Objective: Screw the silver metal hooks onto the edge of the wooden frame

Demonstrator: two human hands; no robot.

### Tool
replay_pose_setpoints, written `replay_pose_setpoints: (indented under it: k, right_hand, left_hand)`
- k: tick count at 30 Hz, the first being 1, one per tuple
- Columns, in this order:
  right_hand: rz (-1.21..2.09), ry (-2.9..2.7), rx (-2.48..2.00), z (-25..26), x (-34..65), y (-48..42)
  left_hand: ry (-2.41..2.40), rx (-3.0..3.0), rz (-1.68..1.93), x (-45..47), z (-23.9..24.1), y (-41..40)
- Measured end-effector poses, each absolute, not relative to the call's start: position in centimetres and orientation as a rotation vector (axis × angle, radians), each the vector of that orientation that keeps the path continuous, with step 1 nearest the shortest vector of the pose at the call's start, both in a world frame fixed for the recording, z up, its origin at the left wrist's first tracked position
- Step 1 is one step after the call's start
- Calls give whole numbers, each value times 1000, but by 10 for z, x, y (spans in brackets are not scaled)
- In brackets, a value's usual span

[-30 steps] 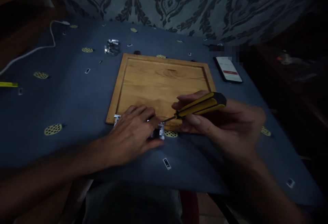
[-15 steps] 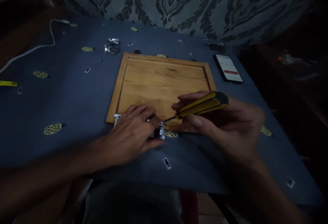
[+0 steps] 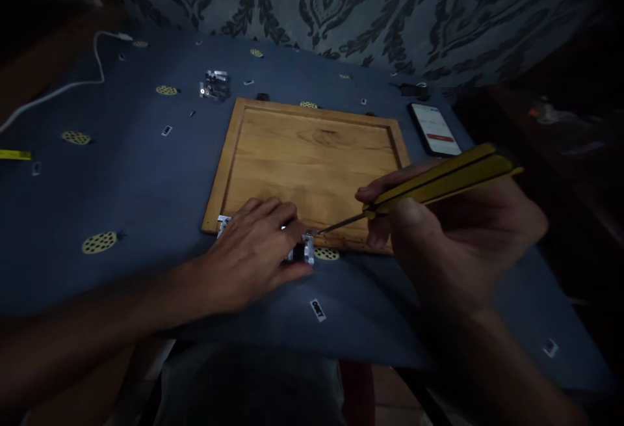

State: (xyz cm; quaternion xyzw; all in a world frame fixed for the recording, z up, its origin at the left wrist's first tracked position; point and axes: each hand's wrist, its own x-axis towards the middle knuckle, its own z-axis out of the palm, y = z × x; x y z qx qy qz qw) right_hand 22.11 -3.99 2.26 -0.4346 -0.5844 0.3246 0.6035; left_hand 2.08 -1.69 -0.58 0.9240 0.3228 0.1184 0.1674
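Observation:
A wooden panel [image 3: 316, 159] with a raised frame lies flat on the table. Along its near edge, my left hand [image 3: 256, 244] presses down over a shiny metal hinge [image 3: 308, 249], its fingers curled and covering part of it. More bright metal [image 3: 223, 223] shows at the panel's near left corner, beyond my knuckles. My right hand [image 3: 453, 224] grips a screwdriver [image 3: 439, 179] by its yellow and black handle. The shaft slants down to the left, its tip close to the hinge; whether it touches cannot be made out.
Several loose metal hinges [image 3: 214, 84] lie behind the panel's left corner. A phone [image 3: 433, 128] with a lit screen is at the right, near a dark cable [image 3: 414, 90]. A white cable [image 3: 63, 94] and a yellow object [image 3: 14, 155] lie at the left on the blue patterned tablecloth [image 3: 141, 198].
My right hand and the screwdriver have moved right, and the tip has shifted slightly right. The left hand stays in place on the hinge.

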Motion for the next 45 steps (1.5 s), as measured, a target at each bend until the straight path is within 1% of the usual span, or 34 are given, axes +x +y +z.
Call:
replay_pose_setpoints:
  k: [11, 18, 30, 34, 36, 38, 45]
  right_hand:
    - [732, -1386, -1063, 19, 221, -38]
    - [747, -1418, -1067, 20, 219, -38]
    - [875, -1545, -1069, 21, 228, -40]
    - [753, -1606, -1107, 25, 229, -40]
    - [663, -1626, -1081, 27, 227, -37]
    - [644, -1638, -1030, 28, 226, -35]
    - [832, -1515, -1019, 23, 225, -37]
  left_hand:
    - [919, 2645, 307, 22, -4, -16]
    - [920, 2651, 361, 21, -6, -17]
    - [927, 2628, 299, 23, -3, -16]
    - [914, 2650, 349, 23, -5, -16]
    - [903, 2657, 381, 22, -6, -16]
    - [898, 2658, 389, 22, -7, -16]
    - [913, 2629, 335, 22, -6, -16]
